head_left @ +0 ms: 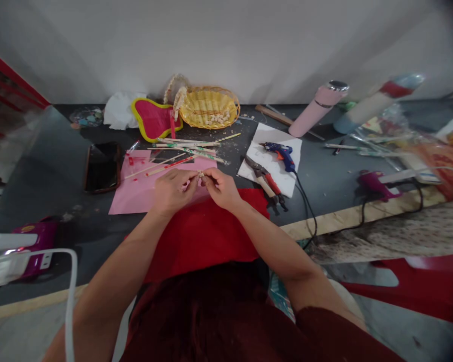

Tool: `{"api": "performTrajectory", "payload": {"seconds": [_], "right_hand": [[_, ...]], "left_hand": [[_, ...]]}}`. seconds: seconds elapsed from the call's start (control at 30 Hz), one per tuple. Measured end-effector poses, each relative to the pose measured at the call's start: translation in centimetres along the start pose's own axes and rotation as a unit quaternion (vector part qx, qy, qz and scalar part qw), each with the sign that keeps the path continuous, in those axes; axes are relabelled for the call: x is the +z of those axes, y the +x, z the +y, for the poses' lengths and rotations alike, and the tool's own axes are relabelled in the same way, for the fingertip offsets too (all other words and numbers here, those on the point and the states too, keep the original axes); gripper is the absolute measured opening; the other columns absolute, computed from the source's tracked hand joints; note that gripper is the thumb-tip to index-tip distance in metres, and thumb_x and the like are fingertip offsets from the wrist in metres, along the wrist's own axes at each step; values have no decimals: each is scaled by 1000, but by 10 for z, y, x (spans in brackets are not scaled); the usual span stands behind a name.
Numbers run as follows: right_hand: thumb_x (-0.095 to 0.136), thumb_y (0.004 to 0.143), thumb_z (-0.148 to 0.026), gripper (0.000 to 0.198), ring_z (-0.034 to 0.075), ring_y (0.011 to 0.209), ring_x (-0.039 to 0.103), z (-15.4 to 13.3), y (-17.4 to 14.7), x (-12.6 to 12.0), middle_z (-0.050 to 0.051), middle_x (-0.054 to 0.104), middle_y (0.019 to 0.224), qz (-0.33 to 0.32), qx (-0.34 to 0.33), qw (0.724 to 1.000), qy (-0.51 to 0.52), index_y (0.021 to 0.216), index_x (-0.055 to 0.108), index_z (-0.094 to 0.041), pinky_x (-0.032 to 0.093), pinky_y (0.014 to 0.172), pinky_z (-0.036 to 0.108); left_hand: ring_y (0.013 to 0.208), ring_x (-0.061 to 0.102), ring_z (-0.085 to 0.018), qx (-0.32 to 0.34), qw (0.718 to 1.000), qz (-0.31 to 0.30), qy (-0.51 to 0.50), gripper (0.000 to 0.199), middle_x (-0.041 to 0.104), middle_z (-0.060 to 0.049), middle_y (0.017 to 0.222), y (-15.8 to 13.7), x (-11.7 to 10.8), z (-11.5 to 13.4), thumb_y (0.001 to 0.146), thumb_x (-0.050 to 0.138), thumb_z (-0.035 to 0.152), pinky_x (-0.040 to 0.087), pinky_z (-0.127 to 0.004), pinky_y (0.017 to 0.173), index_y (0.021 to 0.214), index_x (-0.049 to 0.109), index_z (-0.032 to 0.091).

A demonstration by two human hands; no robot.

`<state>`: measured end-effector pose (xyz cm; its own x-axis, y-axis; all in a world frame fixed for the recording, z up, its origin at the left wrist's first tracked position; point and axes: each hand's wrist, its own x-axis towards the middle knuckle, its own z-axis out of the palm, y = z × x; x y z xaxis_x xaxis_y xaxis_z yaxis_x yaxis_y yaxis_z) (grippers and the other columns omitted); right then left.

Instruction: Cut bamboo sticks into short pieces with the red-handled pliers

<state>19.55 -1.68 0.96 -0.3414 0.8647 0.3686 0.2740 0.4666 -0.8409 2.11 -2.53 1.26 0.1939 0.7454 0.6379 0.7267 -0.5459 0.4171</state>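
Our left hand (172, 191) and right hand (221, 187) meet over the pink sheet (136, 193), both sets of fingers pinching one tiny pale piece (201, 175) between the fingertips. We're mid-assembly; next calls for steady, fine fingertip work. Sticks (189, 148) lie just beyond.

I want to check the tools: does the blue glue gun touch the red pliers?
Apart. The head view shows the glue gun and the pliers both on the white sheet, with bare white between them.
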Motion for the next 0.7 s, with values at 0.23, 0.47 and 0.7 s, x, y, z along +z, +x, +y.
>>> {"api": "performTrajectory", "payload": {"seconds": [0.23,0.47,0.7], "right_hand": [[47,95,-35,20,12,74,61,0,-1,0,2,65,82,4,-4,1000,3,94,59,-19,45,68,24],[48,95,-36,20,12,74,62,0,-1,0,2,66,82,5,2,1000,-10,95,59,-20,45,68,24],[48,94,-35,20,12,73,62,-1,-1,0,3,66,81,9,-5,1000,-14,94,60,-19,45,67,24]], "left_hand": [[66,65,-15,9,1000,10,-3,15,75,-2,79,0,1,-1,86,60,24,49,-28,67,92,73,22],[65,64,-15,11,1000,5,2,14,75,-2,78,0,1,-1,86,60,25,49,-28,66,90,73,21],[64,64,-15,7,1000,6,3,14,75,-2,77,1,1,-1,86,59,25,49,-29,66,88,73,22]]}}
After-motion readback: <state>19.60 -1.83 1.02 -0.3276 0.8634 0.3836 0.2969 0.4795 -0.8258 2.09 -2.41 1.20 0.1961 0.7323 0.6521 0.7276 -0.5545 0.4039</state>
